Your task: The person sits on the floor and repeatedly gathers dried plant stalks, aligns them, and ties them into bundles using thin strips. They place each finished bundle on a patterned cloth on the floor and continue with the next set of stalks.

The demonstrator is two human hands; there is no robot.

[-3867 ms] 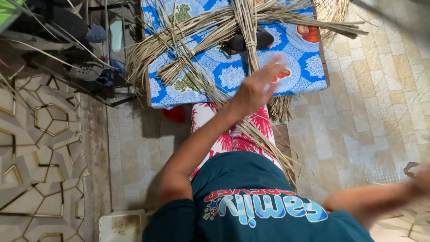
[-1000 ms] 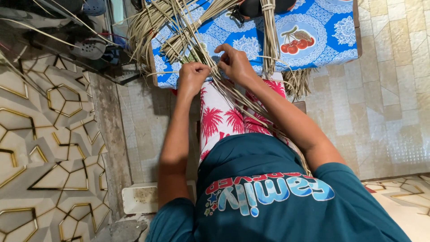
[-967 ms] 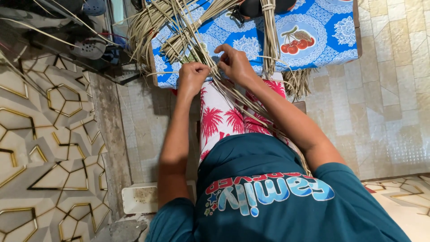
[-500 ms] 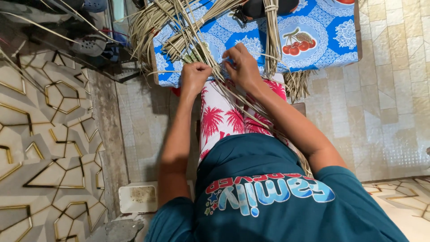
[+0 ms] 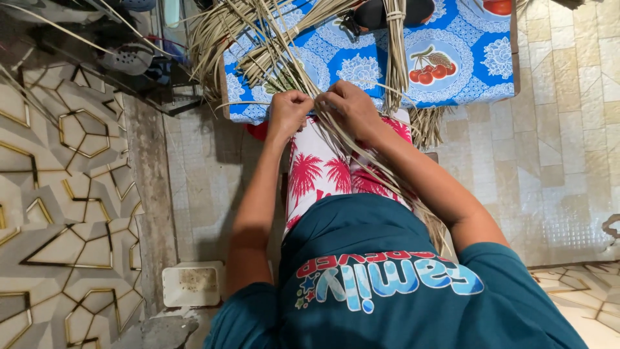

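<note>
View: head camera looks straight down over the person's own torso, lap and forearms.
Left hand (image 5: 289, 111): curled closed, fingers pinched on thin pale strips at the near edge of the counter.
Right hand (image 5: 349, 106): curled closed just beside the left, knuckles nearly touching it, gripping the same strips.
Reed strips (image 5: 279, 55): long, flat, straw-coloured; they fan out from the hands across the counter towards its far left corner, some crossing each other. Other strands run back from the right hand along the right thigh, under the right forearm.
Tied bundle (image 5: 395, 45): a separate sheaf of strips, bound near its far end, lying lengthwise on the counter right of the hands; its near end hangs over the counter edge.
Counter (image 5: 465, 71): covered by a blue cloth with white lace-like medallions and a red cherry motif.
Dark object (image 5: 378, 13): lies at the far edge of the counter beside the bundle's tie; kind not clear.
Lap: white trousers (image 5: 316, 174) with red palm print; teal shirt below.
Floor: beige tiles (image 5: 568, 129); a small white tray (image 5: 192, 284) sits near the left elbow.
Left side: patterned grey panel with gold lines (image 5: 64, 213).
</note>
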